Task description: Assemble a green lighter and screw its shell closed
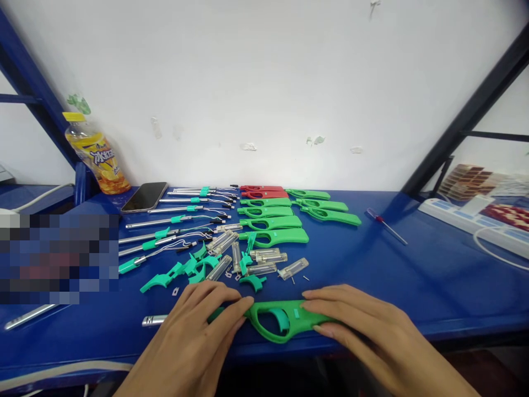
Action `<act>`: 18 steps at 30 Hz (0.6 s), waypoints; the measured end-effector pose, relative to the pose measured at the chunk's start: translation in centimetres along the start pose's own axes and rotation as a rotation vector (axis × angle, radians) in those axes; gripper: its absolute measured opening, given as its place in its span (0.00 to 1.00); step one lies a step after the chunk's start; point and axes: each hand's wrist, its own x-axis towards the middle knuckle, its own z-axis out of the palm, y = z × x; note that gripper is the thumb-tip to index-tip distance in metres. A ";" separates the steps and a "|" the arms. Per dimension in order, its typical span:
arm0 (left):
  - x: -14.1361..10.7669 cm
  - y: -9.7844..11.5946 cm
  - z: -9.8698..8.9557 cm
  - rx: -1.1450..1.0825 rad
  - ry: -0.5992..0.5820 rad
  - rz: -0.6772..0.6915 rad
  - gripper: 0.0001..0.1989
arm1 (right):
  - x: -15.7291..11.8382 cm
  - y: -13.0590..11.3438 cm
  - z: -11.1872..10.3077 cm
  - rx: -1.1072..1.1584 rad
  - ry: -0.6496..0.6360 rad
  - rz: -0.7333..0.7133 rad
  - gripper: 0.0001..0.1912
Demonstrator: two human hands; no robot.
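Near the front edge of the blue table lies a green lighter body (301,320) with a teal trigger (282,320) inside its loop. My left hand (202,325) closes over its left end, where a silver tube (154,320) sticks out. The fingers of my right hand (363,325) grip the handle end from above and below. Just beyond my hands are loose teal triggers (192,266), clear fuel tanks (261,268) and small metal bits. Farther back sit several green bodies (285,236) and red ones (264,194), with silver tubes (157,221) and wires to their left.
A phone (145,197) and a yellow-capped drink bottle (99,157) stand at the back left. To the right are a screwdriver (386,225) and a white power strip (475,223) with a cable. A white cable (70,369) runs along the front left edge.
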 end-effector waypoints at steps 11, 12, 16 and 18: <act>0.0 0.0 -0.2 -0.001 -0.010 0.010 0.20 | -0.1 0.1 0.2 0.016 -0.008 0.015 0.20; 0.0 0.0 -0.3 0.001 -0.008 0.010 0.20 | -0.1 0.1 0.2 0.017 0.001 0.010 0.19; -0.1 0.0 -0.1 0.002 -0.013 0.017 0.19 | 0.0 0.0 0.2 0.017 0.013 0.003 0.19; -0.2 -0.1 0.0 -0.012 -0.018 0.017 0.20 | 0.0 0.0 0.2 0.024 0.006 0.009 0.20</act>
